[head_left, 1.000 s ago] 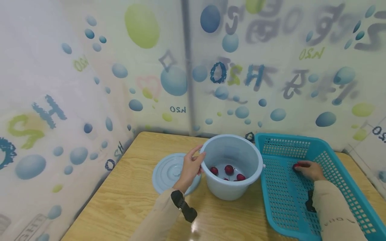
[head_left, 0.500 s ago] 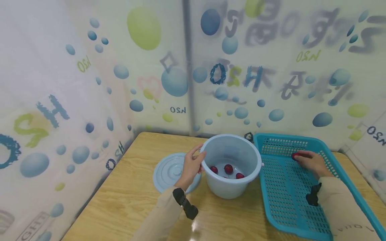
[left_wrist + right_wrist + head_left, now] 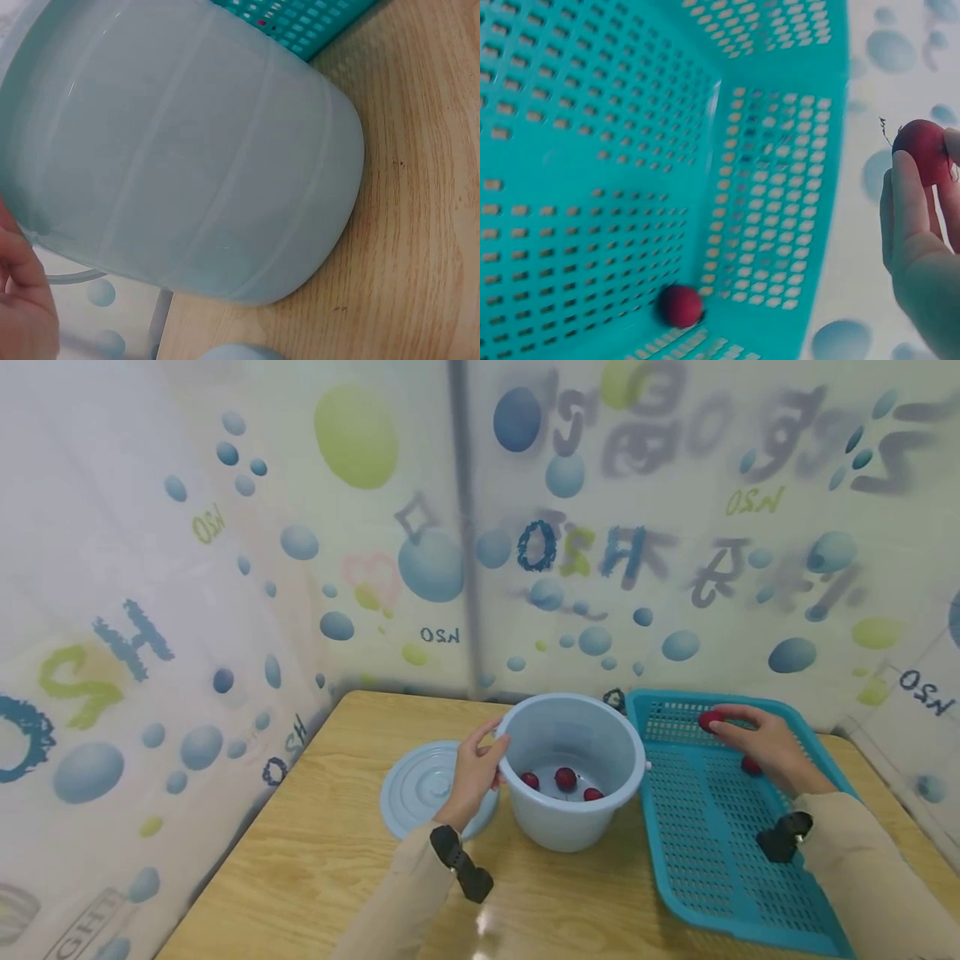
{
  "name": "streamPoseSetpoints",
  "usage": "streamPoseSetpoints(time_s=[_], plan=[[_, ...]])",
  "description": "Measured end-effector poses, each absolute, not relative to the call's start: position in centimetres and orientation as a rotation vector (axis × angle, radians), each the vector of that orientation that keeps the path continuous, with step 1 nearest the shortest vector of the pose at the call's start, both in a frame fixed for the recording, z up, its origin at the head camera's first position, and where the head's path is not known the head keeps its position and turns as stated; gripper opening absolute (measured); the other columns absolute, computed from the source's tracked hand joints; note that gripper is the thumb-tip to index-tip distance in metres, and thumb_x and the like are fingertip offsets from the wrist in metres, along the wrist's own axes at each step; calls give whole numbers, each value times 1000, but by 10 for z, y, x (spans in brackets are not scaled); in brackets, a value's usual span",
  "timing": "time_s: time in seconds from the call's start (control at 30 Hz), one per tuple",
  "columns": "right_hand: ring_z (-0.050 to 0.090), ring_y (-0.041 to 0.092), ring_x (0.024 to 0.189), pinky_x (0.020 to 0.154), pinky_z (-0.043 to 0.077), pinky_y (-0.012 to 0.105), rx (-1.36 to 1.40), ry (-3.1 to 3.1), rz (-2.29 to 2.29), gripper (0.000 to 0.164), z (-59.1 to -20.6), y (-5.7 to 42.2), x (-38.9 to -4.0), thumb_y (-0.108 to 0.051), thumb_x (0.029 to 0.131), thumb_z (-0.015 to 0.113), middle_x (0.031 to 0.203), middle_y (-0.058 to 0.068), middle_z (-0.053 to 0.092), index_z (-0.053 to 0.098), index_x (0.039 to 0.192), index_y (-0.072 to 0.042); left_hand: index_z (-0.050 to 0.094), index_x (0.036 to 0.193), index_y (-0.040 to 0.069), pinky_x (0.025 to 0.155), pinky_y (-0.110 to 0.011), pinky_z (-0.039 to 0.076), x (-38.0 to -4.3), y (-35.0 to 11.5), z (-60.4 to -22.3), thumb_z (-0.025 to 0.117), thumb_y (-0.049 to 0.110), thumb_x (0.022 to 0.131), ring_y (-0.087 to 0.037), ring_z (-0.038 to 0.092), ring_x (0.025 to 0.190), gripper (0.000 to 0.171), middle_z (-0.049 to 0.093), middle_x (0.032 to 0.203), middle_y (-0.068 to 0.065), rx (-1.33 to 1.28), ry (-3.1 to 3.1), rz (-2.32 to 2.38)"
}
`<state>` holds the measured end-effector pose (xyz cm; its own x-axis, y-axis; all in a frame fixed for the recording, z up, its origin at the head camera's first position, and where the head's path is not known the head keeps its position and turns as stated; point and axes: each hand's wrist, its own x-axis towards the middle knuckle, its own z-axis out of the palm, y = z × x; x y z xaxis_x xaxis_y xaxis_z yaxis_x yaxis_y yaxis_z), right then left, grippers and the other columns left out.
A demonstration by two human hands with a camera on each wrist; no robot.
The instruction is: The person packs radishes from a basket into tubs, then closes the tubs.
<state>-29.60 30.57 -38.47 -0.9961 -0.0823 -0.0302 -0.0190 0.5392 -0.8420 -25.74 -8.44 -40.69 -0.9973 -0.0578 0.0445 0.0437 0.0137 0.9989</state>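
Note:
My left hand grips the left rim of a pale blue bucket, thumb and fingers on either side. Three round red radishes show on the bucket's floor, one being this radish. Over the far end of a teal basket, my right hand pinches a radish between thumb and fingers; thin roots trail from it. Another radish lies in the basket's corner, below that hand. In the left wrist view the bucket's outer wall fills most of the frame, and only part of the left hand shows.
A round pale blue lid lies on the wooden table left of the bucket, partly behind the left hand. The basket stands close on the bucket's right. A patterned curtain rises behind the table's far edge.
My right hand has lifted the radish up from the basket's floor and moved it left, toward the bucket. A second radish now shows under that hand. The left hand keeps its grip on the rim.

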Motion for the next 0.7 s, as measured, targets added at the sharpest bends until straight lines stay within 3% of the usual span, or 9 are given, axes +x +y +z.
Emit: streamPoseSetpoints(time_s=[0.7], plan=[[44,40,109,88,34,56,-372,2674,-1494,58,-330,247,-268,-38,87,54,122,25,45,38,130,-2,49,127,16,35,-18,33,-257,-84,-406,57,22,86,-7,41,35,42,50,50,-1,34,-2193,-2164]])
